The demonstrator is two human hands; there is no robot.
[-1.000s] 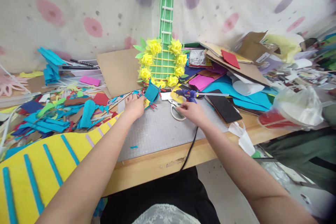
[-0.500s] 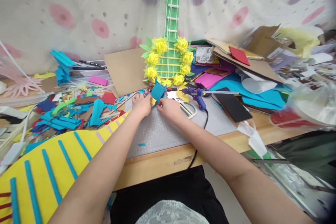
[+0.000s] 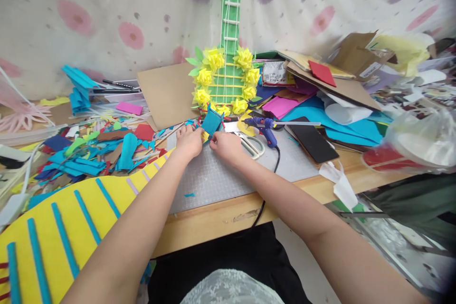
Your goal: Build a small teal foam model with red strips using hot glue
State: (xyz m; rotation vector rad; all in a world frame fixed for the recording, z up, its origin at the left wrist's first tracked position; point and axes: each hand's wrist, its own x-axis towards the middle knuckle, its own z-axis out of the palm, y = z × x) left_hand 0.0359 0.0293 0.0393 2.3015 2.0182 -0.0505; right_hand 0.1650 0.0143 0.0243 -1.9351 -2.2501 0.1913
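Note:
My left hand (image 3: pixel 188 143) and my right hand (image 3: pixel 225 145) meet on a small teal paper piece with red bits (image 3: pixel 212 122), standing at the far edge of the grey cutting mat (image 3: pixel 228 173). Both hands pinch it, fingers closed around its lower edges. Just right of my right hand lie white-handled scissors (image 3: pixel 252 145) and a blue glue gun (image 3: pixel 265 128) with its black cord running off the table edge. Behind the piece stands a green paper guitar with yellow paper flowers (image 3: pixel 228 80).
A large yellow foam shape with teal stripes (image 3: pixel 60 232) lies under my left arm. Teal, red and green paper scraps (image 3: pixel 89 152) cover the left. Cardboard (image 3: pixel 167 92), coloured sheets, a black phone (image 3: pixel 311 138) and a plastic bag (image 3: pixel 416 145) crowd the right.
My right hand left the scissors and moved left to join my left hand on the teal paper piece. The left hand has stayed on the piece.

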